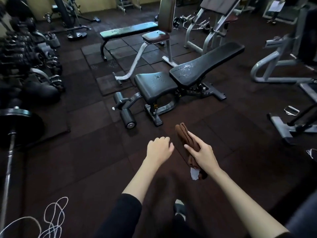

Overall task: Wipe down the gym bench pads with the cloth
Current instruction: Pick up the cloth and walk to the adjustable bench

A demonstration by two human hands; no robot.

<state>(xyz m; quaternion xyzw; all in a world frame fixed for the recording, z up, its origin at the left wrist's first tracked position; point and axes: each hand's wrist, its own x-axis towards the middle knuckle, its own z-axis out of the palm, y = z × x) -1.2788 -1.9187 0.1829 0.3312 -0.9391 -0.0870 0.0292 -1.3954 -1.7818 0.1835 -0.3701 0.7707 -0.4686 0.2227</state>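
Note:
A black adjustable bench stands on the floor ahead of me. Its seat pad [155,83] and inclined back pad [207,63] both show cracked, worn patches. My right hand [200,154] holds a folded brown cloth [183,134] with a white tag at its lower end, well short of the bench. My left hand [159,148] hovers beside it with fingers loosely curled and holds nothing. A flat bench [128,30] and an upright seat with a brown pad [155,37] stand farther back.
A loaded barbell [10,152] and dumbbell racks [20,48] line the left side. White cord [51,220] lies coiled at the lower left. Grey machine frames [277,66] stand at the right. Dark rubber floor tiles [96,152] stretch between me and the bench.

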